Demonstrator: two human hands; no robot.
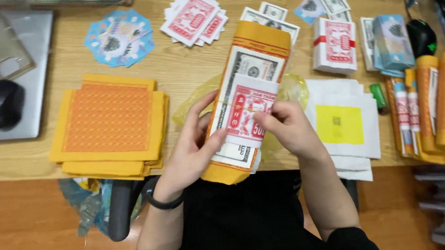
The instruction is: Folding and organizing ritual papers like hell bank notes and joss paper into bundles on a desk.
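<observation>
Hands hold the bundle [245, 100] over the table's [187, 70] near edge. Your left hand [193, 148] grips its side; your right hand [285, 128] pinches the band [242, 109]. Hold tight and keep the papers square.

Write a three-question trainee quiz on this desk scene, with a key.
1. True or false: both hands hold the bundle of paper notes above the desk.
2. Which lies left of the bundle? A) the orange paper stack B) the white sheets with a yellow square C) the green lighter
3. Fill in: the left hand wears a black ____ at the wrist.

Key
1. True: the left hand grips the bundle's left edge, and the right hand has fingers on the red-and-white slip on top.
2. A
3. band
</observation>
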